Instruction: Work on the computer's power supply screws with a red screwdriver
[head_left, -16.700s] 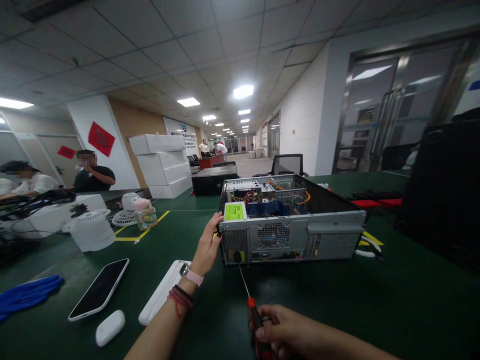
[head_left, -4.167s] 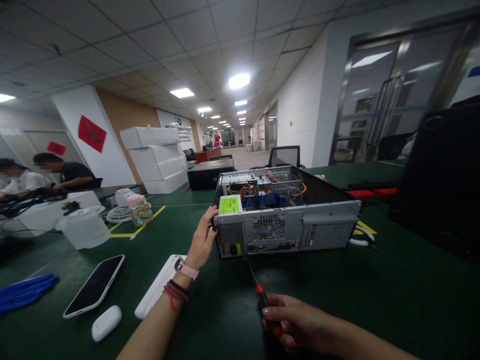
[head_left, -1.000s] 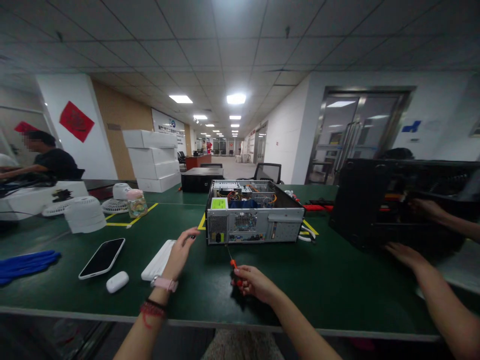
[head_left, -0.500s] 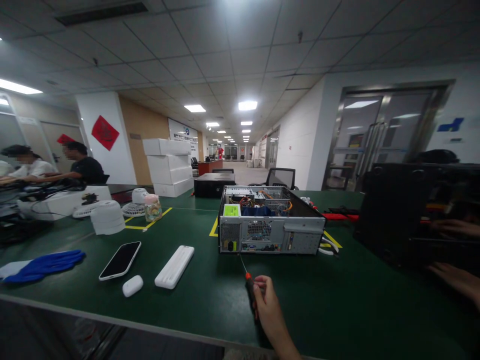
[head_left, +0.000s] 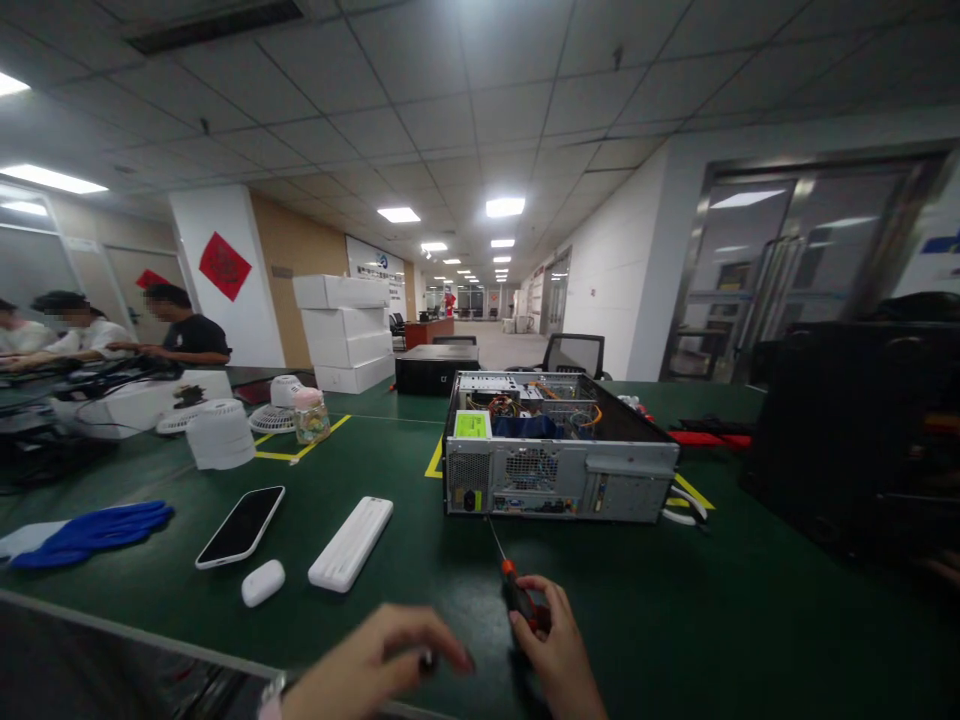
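The left hand [head_left: 375, 658] has come back into view, fingers loosely curled and empty. The right hand [head_left: 556, 652] wraps its fingers round the red-and-black screwdriver [head_left: 516, 593], which points at the open grey computer case [head_left: 559, 470]

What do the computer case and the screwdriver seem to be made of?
Computer case: likely sheet metal with a dull grey, unpainted finish; vent holes are punched in its rear panel. Screwdriver in the right hand: the thin bright shaft looks like steel; the red-and-black handle is probably plastic or rubber, too small to tell.

The slim screwdriver [head_left: 511, 585], red-and-black handle nearest, points its thin shaft at the open grey computer case [head_left: 559, 480].
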